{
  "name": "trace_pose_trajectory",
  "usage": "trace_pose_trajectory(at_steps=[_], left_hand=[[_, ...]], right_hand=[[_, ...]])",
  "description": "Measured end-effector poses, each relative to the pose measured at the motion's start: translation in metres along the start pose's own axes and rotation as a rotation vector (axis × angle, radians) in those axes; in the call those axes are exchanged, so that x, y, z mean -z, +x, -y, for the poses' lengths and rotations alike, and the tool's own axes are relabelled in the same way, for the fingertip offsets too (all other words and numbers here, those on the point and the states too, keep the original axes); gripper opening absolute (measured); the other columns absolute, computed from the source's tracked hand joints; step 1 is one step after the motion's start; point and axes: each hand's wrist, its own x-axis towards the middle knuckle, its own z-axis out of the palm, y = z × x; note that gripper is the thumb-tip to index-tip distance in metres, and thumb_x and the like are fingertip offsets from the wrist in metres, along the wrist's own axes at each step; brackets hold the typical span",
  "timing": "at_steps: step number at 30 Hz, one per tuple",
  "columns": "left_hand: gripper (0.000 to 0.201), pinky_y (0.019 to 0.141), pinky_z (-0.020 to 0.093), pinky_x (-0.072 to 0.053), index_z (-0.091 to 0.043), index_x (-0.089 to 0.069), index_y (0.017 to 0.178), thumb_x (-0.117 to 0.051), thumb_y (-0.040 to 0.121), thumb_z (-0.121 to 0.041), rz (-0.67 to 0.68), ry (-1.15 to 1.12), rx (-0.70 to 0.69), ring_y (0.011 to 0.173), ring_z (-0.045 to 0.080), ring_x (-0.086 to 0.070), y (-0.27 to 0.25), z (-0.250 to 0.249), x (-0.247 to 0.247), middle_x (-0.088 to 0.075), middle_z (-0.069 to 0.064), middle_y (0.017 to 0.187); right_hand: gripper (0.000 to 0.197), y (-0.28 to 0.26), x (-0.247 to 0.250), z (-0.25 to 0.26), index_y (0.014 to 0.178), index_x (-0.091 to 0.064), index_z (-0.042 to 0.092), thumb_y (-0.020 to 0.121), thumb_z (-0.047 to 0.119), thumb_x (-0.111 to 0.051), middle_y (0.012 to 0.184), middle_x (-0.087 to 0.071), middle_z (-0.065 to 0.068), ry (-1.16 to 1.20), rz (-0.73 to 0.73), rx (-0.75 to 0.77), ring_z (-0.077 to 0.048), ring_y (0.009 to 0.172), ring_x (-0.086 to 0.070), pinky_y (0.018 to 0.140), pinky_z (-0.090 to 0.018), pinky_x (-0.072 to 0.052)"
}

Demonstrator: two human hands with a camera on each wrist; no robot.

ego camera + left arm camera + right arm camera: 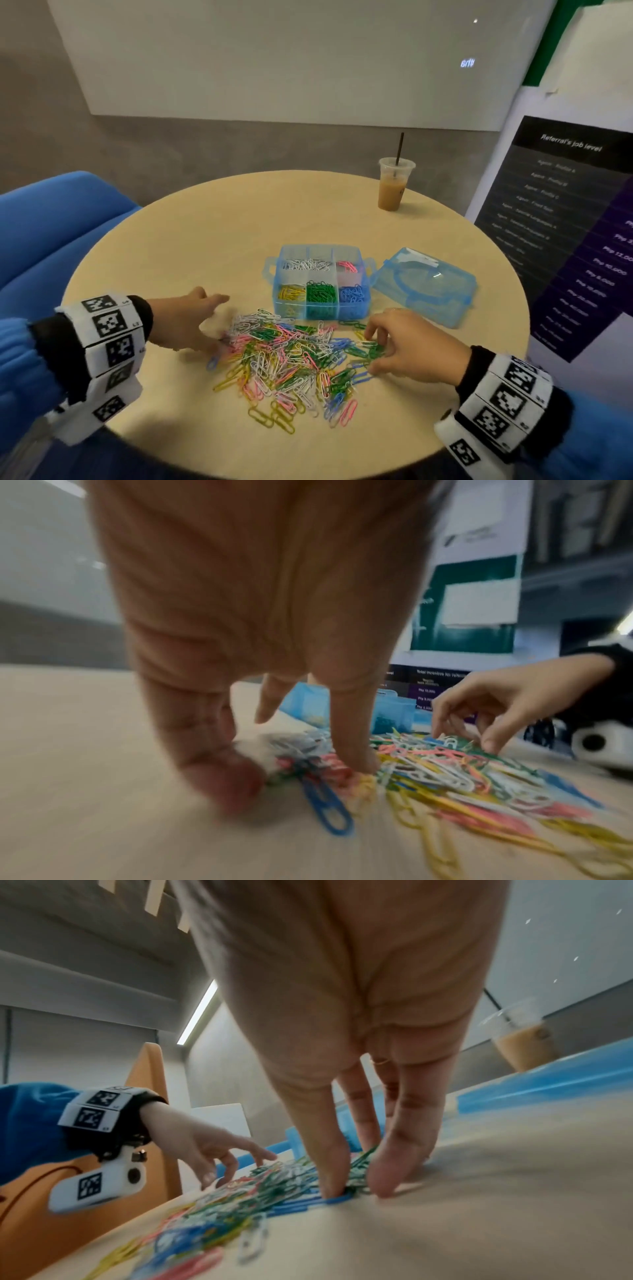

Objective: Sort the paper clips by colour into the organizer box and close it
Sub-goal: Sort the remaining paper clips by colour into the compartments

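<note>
The right hand (412, 346) pinches a small cluster of green clips at the right edge of the pile of paper clips (291, 363). The left hand (186, 323) is spread, fingertips (359, 761) pressing clips at the left edge, holding nothing. Clips hook together, so a pinch may drag a stray colour into the wrong compartment, or flick some off the tabletop (205, 246). Just behind the pile, the blue organizer box (320, 282) stands open, partly filled by colour; its lid (426, 286) lies alongside.
</note>
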Motion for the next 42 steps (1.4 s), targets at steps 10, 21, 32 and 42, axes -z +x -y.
trace_pose_trajectory(at_steps=[10,21,32,42], left_hand=[[0.071,0.085,0.018,-0.035,-0.026,-0.025,0.150,-0.062,0.091,-0.040,-0.062,-0.020,-0.203,0.112,0.022,-0.049,0.003,-0.066,-0.014,-0.035,0.006,0.134],[0.062,0.086,0.022,-0.040,-0.018,-0.042,0.142,-0.070,0.088,-0.028,-0.164,-0.126,-0.273,0.105,0.019,-0.053,0.005,-0.090,-0.013,-0.049,0.005,0.134],[0.047,0.093,0.031,-0.044,-0.016,-0.047,0.131,-0.065,0.089,-0.031,-0.275,-0.022,-0.291,0.115,0.024,-0.052,0.013,-0.099,-0.020,-0.050,0.007,0.129],[0.035,0.081,0.037,-0.044,0.005,-0.039,0.133,-0.027,0.102,-0.004,-0.277,0.558,-0.333,0.112,0.033,-0.042,0.008,-0.123,-0.027,-0.039,0.021,0.126]], right_hand=[[0.038,0.030,-0.007,0.034,0.114,-0.060,0.013,0.082,0.025,-0.075,0.089,-0.048,0.005,-0.072,0.019,0.102,-0.012,0.076,-0.046,0.053,-0.017,-0.028],[0.023,0.037,-0.008,0.049,0.095,-0.061,0.011,0.082,0.024,-0.073,0.093,-0.062,-0.004,-0.129,-0.034,0.166,-0.023,0.084,-0.058,0.064,-0.029,-0.043],[0.022,0.040,-0.006,0.052,0.105,-0.071,0.007,0.086,0.016,-0.067,0.096,-0.072,-0.007,0.017,-0.085,0.180,-0.018,0.087,-0.066,0.077,-0.030,-0.054],[0.033,0.041,-0.006,0.046,0.112,-0.070,0.010,0.086,0.030,-0.070,0.102,-0.072,-0.005,0.146,-0.075,0.126,-0.013,0.091,-0.066,0.075,-0.021,-0.050]])
